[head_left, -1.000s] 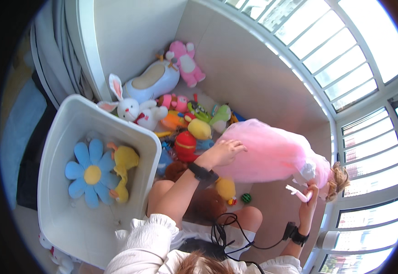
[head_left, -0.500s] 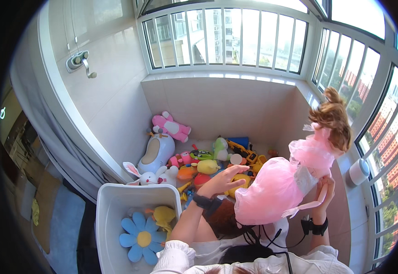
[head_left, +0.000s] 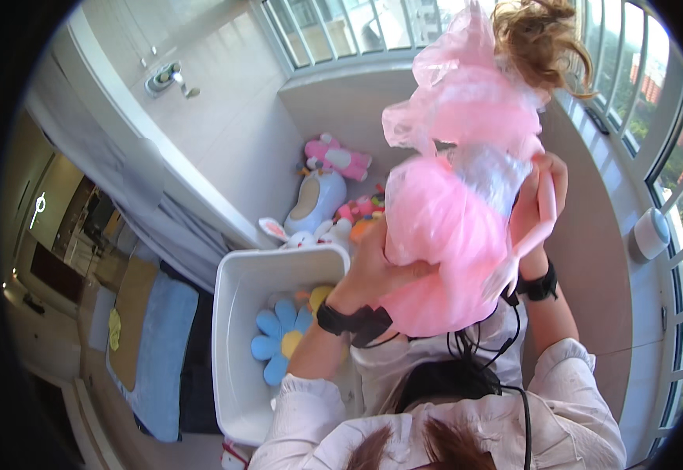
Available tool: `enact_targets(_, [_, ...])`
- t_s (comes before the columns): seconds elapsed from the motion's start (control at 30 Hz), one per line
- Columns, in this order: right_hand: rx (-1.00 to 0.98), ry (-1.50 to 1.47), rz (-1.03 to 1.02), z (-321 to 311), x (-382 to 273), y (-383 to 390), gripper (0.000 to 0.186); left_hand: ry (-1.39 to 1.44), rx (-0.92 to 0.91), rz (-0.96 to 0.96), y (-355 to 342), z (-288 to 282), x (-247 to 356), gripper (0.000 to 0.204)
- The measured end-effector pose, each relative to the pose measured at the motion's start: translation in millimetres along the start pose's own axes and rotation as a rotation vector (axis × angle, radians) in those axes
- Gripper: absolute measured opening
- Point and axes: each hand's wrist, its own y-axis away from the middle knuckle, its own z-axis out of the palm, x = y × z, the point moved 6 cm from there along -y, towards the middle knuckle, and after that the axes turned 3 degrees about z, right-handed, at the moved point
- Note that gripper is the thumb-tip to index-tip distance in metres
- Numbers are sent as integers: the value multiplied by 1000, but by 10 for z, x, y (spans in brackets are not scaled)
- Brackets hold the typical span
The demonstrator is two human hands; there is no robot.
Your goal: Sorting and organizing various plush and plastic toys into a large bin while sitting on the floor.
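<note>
A doll point(head_left: 455, 227) with brown hair and a ruffled pink dress is held up in front of me, its head at the top and its skirt hanging toward my lap. My right hand point(head_left: 545, 184) grips it by the silvery waist and side, next to its dangling pale arm. Against the left side of the skirt, my left hand point(head_left: 381, 270) has its fingers closed round the pink cloth, partly hidden by it. To the left of that hand stands a white bin point(head_left: 228, 337) holding a blue flower-shaped plush point(head_left: 267, 323) with a yellow centre.
Beyond the bin lie a white plush rabbit point(head_left: 302, 237), a rounded white-and-beige toy point(head_left: 316, 202) and a pink plush point(head_left: 341, 160) by the wall. A white cylinder point(head_left: 651, 233) stands on the right window ledge. Dark cables point(head_left: 506, 341) hang near my lap.
My left hand has gone from open and apart to holding the skirt. The doll has risen closer to me, covering much of the toy pile. The view has shifted.
</note>
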Motion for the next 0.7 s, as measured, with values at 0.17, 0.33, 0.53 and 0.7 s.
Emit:
enact_targets(0.17, [-631, -575, 173, 846, -345, 357, 45, -219, 286, -107, 663, -903, 421, 61])
enact_targets(0.33, [-1031, -680, 52, 972, -568, 743, 78, -377, 809, -206, 2097, -1820, 896, 72])
enact_targets(0.53, [-1034, -601, 481, 666, 169, 1003, 68, -685, 1343, -326, 4488, -2448, 1685, 73])
enact_targets(0.7, [-1008, -481, 604, 363, 516, 1051, 63, -951, 1650, -511, 6154, -2469, 2445, 74])
